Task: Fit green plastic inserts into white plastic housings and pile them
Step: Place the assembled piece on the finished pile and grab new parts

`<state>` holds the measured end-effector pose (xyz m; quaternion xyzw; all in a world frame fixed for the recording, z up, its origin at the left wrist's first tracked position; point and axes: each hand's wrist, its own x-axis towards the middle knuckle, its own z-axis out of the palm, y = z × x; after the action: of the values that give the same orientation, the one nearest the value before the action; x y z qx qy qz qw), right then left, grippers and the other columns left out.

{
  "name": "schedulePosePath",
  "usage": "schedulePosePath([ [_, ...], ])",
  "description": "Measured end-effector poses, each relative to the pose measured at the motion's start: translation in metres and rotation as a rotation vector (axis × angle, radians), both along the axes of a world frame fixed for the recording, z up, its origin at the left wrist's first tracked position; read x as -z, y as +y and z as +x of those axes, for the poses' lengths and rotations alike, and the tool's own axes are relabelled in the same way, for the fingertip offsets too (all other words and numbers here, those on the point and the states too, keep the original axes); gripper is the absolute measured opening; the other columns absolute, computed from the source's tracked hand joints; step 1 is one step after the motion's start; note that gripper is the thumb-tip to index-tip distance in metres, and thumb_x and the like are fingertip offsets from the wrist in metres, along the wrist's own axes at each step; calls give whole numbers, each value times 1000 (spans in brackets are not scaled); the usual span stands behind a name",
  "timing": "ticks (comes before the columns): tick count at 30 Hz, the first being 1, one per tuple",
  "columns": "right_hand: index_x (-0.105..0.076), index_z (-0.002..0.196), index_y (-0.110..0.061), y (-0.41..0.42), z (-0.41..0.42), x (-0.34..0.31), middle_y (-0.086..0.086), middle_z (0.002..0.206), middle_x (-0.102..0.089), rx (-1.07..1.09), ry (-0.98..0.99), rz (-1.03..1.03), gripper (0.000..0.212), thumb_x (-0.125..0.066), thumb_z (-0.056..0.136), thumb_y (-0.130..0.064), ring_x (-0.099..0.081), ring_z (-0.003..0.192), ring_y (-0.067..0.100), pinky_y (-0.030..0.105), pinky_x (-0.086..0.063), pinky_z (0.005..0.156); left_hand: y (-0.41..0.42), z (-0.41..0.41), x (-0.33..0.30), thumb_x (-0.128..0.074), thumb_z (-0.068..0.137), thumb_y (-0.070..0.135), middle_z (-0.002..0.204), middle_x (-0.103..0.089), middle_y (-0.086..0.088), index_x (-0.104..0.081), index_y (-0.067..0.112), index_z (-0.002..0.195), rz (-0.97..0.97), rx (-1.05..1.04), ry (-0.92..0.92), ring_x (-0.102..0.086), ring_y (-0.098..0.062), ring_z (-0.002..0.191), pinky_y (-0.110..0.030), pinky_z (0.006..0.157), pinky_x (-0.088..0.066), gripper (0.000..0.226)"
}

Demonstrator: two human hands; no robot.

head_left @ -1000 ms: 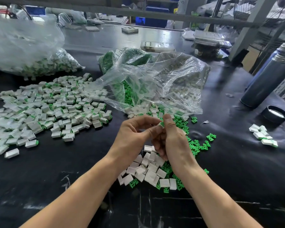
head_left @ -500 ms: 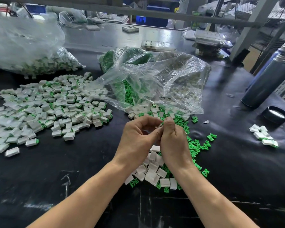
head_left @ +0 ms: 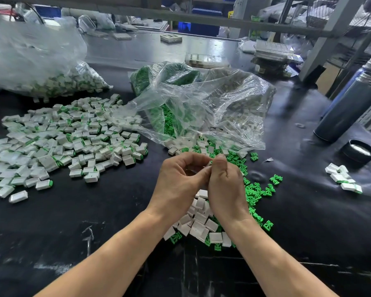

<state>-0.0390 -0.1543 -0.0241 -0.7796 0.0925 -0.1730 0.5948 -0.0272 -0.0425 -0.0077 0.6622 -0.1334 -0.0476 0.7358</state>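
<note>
My left hand (head_left: pixel 178 185) and my right hand (head_left: pixel 225 185) meet above the black table, fingertips pinched together on a small white housing (head_left: pixel 208 164) that is mostly hidden between them. Whether a green insert is in it I cannot tell. Under my wrists lie loose white housings (head_left: pixel 199 228) mixed with green inserts (head_left: pixel 255 191). A broad pile of fitted white-and-green pieces (head_left: pixel 69 142) spreads over the left of the table.
A clear bag (head_left: pixel 201 108) with green inserts and white housings lies open behind my hands. Another bag of fitted pieces (head_left: pixel 51 80) sits far left. A grey cylinder (head_left: pixel 349 103), a black lid (head_left: pixel 359 151) and a few pieces (head_left: pixel 342 179) stand at right.
Both hands stay pressed together at the same spot; the fingers have shifted slightly around the piece.
</note>
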Motion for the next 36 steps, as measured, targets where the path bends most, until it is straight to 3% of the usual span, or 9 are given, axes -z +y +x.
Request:
schedulePosePath([
  [5, -78, 87, -14, 2, 2, 0, 3, 84, -78, -10, 42, 65, 68, -26, 98, -57, -74, 85, 15, 42, -59, 83, 0, 1, -1, -77, 91, 13, 87, -78, -7, -77, 11, 97, 15, -10, -13, -76, -23, 84, -19, 66, -56, 6],
  [7, -79, 86, -15, 0, 1, -1, 3, 84, -78, -47, 83, 125, 73, -27, 96, -66, -75, 85, 18, 44, -59, 85, 1, 2, 0, -78, 90, 14, 88, -78, -7, -77, 11, 97, 12, -16, 0, -76, -22, 83, -21, 67, -57, 8],
  [10, -72, 70, -24, -9, -2, -3, -9, 62, -67, -21, 82, 34, 70, -28, 97, -72, -63, 61, 8, 33, -50, 63, 4, 5, 0, -81, 87, 18, 89, -78, -2, -76, 17, 96, 56, -71, -15, -75, -17, 86, -21, 73, -57, 10],
  [13, -68, 77, -21, -19, -5, -6, -6, 64, -64, -7, -44, -30, 46, -47, 107, -50, -57, 58, 8, 33, -49, 57, 8, 11, 1, -80, 87, 14, 88, -78, 1, -76, 17, 95, 89, -112, -41, -72, -12, 83, -15, 72, -53, 9],
  [15, -70, 87, -26, -24, -6, -7, -10, 76, -70, -23, -116, -77, 22, -60, 104, -36, -62, 67, 2, 18, -48, 61, 11, 13, 3, -79, 88, 11, 87, -78, 1, -77, 16, 95, 139, -129, -66, -73, -14, 84, -18, 73, -53, 9],
  [17, -73, 95, -30, -23, -6, -8, -13, 85, -72, -59, -138, -134, 8, -69, 100, -26, -67, 79, 4, 14, -50, 67, 13, 14, 5, -79, 88, 11, 86, -77, 6, -77, 19, 95, 213, -147, -103, -72, -11, 84, -18, 74, -52, 10],
  [22, -78, 100, -23, -23, -5, -8, -15, 92, -72, -67, -215, -353, 13, -77, 91, -13, -68, 88, 3, 16, -51, 77, 15, 15, 8, -80, 86, 10, 87, -76, 11, -79, 23, 93, 334, -179, -192, -72, -6, 85, -25, 80, -58, 15],
  [33, -74, 98, -14, -31, -7, -18, -6, 89, -70, -176, -201, -527, 6, -75, 93, -13, -63, 76, 2, 14, -50, 68, 21, 18, 7, -83, 79, 2, 85, -75, 18, -81, 27, 86, 368, -150, -232, -73, -1, 80, -17, 76, -57, 26],
  [36, -73, 97, -14, -31, -7, -18, -7, 87, -69, -159, -213, -531, 5, -75, 92, -12, -63, 75, 2, 10, -48, 67, 19, 19, 7, -83, 80, 3, 85, -76, 17, -81, 24, 87, 368, -152, -222, -73, -3, 81, -22, 78, -59, 22],
])
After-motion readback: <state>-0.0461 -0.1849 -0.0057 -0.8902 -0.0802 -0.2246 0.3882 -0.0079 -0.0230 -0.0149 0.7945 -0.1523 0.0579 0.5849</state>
